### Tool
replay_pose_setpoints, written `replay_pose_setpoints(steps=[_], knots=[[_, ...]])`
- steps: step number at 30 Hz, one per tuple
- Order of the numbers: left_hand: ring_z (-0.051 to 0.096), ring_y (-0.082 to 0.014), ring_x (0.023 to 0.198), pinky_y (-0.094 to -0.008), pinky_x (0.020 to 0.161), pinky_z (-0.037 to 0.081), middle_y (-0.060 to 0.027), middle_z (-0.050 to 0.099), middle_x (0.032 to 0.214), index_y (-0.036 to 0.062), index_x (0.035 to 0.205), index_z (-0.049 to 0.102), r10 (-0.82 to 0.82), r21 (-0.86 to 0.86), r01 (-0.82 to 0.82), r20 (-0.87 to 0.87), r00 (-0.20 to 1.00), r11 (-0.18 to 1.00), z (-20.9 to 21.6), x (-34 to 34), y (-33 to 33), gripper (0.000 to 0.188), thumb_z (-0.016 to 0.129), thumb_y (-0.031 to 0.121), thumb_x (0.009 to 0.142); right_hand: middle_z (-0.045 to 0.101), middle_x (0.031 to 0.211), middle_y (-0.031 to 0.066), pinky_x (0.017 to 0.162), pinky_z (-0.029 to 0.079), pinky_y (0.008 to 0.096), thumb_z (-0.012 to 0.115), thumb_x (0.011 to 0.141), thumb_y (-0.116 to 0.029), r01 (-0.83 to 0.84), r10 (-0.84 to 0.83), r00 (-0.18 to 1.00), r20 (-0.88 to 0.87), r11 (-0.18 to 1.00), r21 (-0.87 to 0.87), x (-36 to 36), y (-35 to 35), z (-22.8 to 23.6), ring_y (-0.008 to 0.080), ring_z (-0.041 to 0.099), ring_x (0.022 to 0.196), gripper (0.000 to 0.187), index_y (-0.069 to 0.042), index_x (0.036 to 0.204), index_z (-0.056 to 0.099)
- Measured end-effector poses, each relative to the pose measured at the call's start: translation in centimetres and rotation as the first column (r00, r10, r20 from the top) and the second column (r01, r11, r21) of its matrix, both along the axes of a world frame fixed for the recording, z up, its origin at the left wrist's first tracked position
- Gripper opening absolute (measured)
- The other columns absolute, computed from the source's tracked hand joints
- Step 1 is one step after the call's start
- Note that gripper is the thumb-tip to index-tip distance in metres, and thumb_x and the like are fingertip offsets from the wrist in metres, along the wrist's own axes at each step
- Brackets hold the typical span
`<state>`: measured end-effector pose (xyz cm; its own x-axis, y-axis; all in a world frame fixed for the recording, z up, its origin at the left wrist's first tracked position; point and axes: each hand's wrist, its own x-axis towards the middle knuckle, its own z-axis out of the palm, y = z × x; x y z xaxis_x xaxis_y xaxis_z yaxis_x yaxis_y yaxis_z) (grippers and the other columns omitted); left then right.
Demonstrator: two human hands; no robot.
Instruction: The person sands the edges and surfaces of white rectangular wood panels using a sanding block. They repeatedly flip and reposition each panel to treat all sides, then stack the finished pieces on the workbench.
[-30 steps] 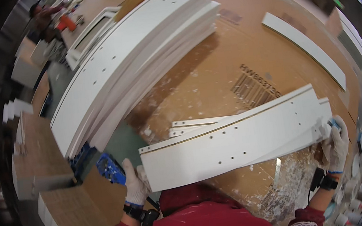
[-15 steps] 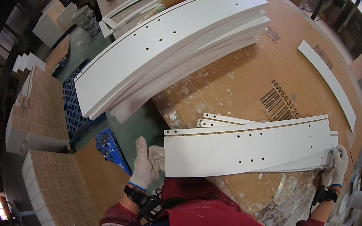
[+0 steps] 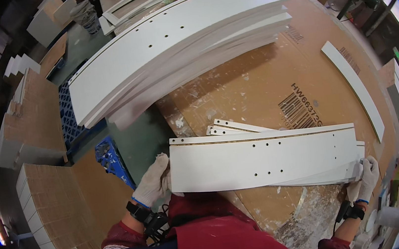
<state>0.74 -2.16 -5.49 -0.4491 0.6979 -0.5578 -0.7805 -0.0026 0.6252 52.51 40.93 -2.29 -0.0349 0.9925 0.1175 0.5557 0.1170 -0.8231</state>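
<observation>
A long white board (image 3: 263, 159) with drilled holes lies flat on top of a few similar boards on the cardboard-covered bench (image 3: 255, 88). My left hand (image 3: 152, 181), in a white knit glove, grips the board's left end. My right hand (image 3: 365, 179), gloved too, holds the right end of the board. Thinner white strips (image 3: 232, 126) stick out from under the board at its far left.
A tall stack of long white boards (image 3: 174, 43) lies across the back of the bench. A single narrow white strip (image 3: 354, 85) lies at the right. Blue plastic crates (image 3: 112, 160) and cardboard-wrapped panel stacks (image 3: 43, 193) stand at the left.
The board has swung from a slanted line to level in front of me, with both hands still on its ends. The view shifted so that the big stack sits higher.
</observation>
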Motion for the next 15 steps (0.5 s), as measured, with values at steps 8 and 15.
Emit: replay_pose_setpoints(steps=[8, 15], knots=[[0.068, -0.0189, 0.058, -0.0293, 0.048, 0.058, -0.0145, 0.068, 0.075, -0.0061, 0.102, 0.066, -0.441, -0.157, 0.422, -0.119, 0.89, 0.893, 2.8, 0.2, 0.6, 0.051, 0.061, 0.045, 0.096, 0.062, 0.099, 0.0013, 0.059, 0.045, 0.0205, 0.06, 0.101, -0.018, -0.012, -0.066, 0.857, -0.511, 0.989, -0.148, -2.6, -5.4, 1.9, 0.0065, 0.056, 0.075, 0.027, 0.0, 0.121, 0.061], [0.062, -0.0148, 0.051, -0.0267, 0.043, 0.052, -0.0115, 0.066, 0.069, -0.004, 0.093, 0.068, -0.442, -0.095, 0.433, -0.142, 0.886, 0.897, 3.1, 0.2, 0.5, 0.056, 0.054, 0.05, 0.1, 0.063, 0.113, 0.0038, 0.053, 0.048, 0.0224, 0.062, 0.098, -0.027, -0.343, 0.283, 0.845, -0.453, 0.938, -0.053, -5.5, -11.5, 1.3, 0.0113, 0.052, 0.068, 0.038, 0.0, 0.127, 0.061]])
